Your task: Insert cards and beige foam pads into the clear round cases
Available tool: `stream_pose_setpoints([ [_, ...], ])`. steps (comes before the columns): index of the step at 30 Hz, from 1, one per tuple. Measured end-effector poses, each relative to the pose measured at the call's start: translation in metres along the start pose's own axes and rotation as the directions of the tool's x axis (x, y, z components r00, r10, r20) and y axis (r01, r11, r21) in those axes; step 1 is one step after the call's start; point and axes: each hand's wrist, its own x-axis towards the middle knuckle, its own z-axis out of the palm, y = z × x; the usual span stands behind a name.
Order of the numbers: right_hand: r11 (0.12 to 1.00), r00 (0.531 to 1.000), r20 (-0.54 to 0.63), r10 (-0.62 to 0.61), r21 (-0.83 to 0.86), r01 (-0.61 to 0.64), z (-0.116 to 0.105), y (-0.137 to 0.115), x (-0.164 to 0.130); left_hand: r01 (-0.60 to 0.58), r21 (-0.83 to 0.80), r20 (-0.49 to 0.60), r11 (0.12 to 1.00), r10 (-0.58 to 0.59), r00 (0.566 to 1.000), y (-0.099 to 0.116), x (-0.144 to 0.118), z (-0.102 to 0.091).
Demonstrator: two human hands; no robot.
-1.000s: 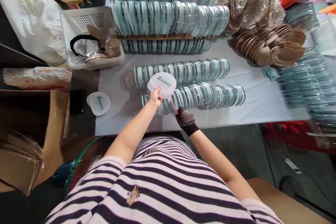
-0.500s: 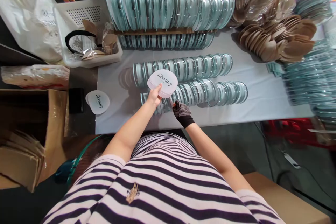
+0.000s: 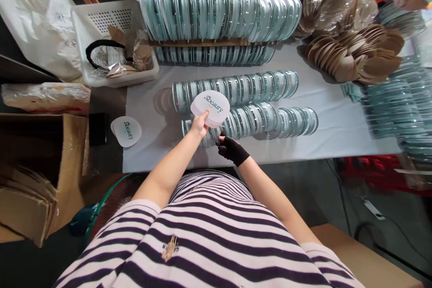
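My left hand point(image 3: 200, 126) grips a stack of white rounded cards point(image 3: 211, 104) printed "Sbeauty", thumb on top. The stack is held above two rows of upright, rounded clear-and-teal pieces that look like headbands. My right hand point(image 3: 232, 149), in a black glove with bare fingertips, is just in front of the near row point(image 3: 253, 119). Its fingers are curled together with the thumb; anything between them is too small to make out. Behind the cards stands the farther row point(image 3: 243, 87), partly covered by the stack.
More white cards point(image 3: 126, 131) lie at the table's left edge near a dark phone-like object point(image 3: 97, 128). A white basket point(image 3: 113, 78) holds a black headband. Large teal rows point(image 3: 219, 15) stand behind; brown oval pieces point(image 3: 354, 56) and teal stacks point(image 3: 398, 103) lie right. A person's hand point(image 3: 413, 2) shows top right.
My right hand has turned and shifted slightly down and left, away from the cards. My left hand keeps the stack nearly in place. At the top right, another person's hand has come into view.
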Motion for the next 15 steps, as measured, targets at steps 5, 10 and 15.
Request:
stream_pose_setpoints([
  [5, 0.993, 0.995, 0.007, 0.102, -0.066, -0.102, -0.012, -0.014, -0.002, -0.044, -0.005, -0.001, 0.999, 0.044, 0.999, -0.004, 0.000, 0.002],
  [10, 0.821, 0.821, -0.433, -0.372, -0.566, 0.074, -0.047, -0.057, -0.002, -0.113, 0.076, 0.082, 0.991, 0.107, 0.991, -0.009, -0.007, 0.002],
  [15, 0.571, 0.681, -0.354, -0.641, -0.812, 0.116, -0.029, -0.078, -0.009, -0.214, 0.147, 0.165, 0.966, 0.189, 0.968, -0.014, -0.022, -0.008],
])
